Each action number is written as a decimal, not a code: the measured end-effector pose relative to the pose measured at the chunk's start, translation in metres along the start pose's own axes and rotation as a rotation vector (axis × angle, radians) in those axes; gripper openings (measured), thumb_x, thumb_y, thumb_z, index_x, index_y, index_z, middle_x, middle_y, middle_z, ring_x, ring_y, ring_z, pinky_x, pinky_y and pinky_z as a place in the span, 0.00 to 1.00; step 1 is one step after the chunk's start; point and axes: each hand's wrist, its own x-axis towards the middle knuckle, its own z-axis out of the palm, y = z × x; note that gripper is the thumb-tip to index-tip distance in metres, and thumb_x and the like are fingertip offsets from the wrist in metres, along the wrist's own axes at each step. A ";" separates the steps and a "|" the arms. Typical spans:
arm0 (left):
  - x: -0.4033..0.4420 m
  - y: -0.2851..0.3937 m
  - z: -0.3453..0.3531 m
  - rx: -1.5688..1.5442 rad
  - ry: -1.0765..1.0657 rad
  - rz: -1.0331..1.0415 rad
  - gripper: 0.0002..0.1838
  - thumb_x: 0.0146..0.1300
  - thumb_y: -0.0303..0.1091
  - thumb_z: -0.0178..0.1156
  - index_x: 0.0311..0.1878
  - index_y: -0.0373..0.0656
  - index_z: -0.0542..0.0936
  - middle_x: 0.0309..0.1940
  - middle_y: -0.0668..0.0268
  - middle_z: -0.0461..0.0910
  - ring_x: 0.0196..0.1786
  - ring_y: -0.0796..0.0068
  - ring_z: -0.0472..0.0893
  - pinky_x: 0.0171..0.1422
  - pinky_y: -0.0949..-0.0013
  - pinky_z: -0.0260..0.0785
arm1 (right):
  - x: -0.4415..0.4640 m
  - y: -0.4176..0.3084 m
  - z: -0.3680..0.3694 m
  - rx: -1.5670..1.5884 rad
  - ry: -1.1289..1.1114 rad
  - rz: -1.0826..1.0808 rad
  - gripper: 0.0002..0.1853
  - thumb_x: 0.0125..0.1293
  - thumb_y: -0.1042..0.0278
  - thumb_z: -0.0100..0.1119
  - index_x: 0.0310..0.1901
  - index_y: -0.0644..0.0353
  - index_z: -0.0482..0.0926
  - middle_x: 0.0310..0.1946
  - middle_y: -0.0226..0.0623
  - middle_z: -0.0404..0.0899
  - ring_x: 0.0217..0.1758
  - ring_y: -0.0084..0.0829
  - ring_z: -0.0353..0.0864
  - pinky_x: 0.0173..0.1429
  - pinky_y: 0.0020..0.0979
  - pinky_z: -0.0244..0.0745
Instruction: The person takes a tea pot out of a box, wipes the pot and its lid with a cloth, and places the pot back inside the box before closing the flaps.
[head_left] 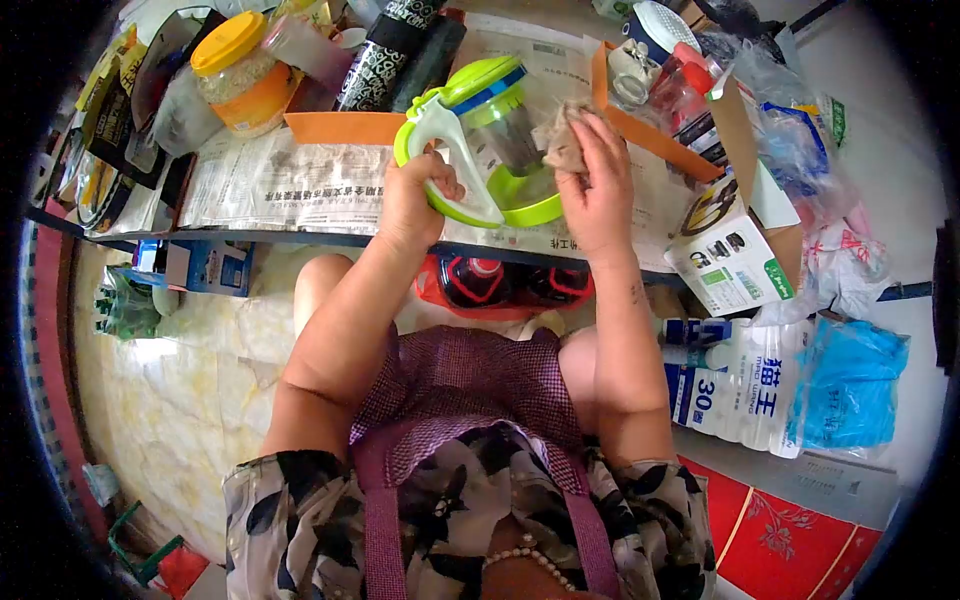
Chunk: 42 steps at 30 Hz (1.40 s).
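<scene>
My left hand is closed around the handle of a clear pitcher with a lime-green lid, a green base ring and a white-and-green handle. The pitcher is held tilted above the newspaper-covered shelf. In my right hand a crumpled brownish cloth is pinched, up against the pitcher's right side. Something dark shows through the pitcher's wall below a blue band; I cannot make out what it is.
Behind stand a yellow-lidded jar, a black patterned bottle and orange boxes. To the right are a white printed carton, plastic bags and a blue packet. Red-wrapped dark bottles sit below the shelf.
</scene>
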 end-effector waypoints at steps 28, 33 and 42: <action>-0.002 -0.003 0.001 0.103 -0.019 0.035 0.16 0.41 0.22 0.49 0.39 0.38 0.70 0.14 0.66 0.64 0.15 0.72 0.65 0.23 0.69 0.62 | -0.001 0.010 -0.014 0.003 0.269 0.179 0.35 0.51 0.75 0.58 0.63 0.60 0.57 0.59 0.56 0.55 0.64 0.55 0.55 0.67 0.49 0.52; 0.005 -0.002 -0.011 0.050 -0.003 0.011 0.18 0.41 0.21 0.49 0.41 0.39 0.70 0.14 0.66 0.64 0.16 0.73 0.67 0.25 0.68 0.64 | -0.004 -0.037 -0.005 0.070 -0.151 -0.041 0.33 0.49 0.78 0.54 0.62 0.56 0.61 0.61 0.49 0.60 0.63 0.48 0.58 0.66 0.48 0.55; 0.011 -0.002 -0.013 0.065 -0.017 -0.004 0.12 0.41 0.21 0.50 0.33 0.41 0.68 0.12 0.67 0.62 0.14 0.72 0.66 0.23 0.69 0.63 | 0.009 -0.039 -0.004 -0.237 -0.272 -0.252 0.29 0.50 0.63 0.62 0.58 0.47 0.70 0.59 0.31 0.66 0.65 0.35 0.60 0.64 0.39 0.54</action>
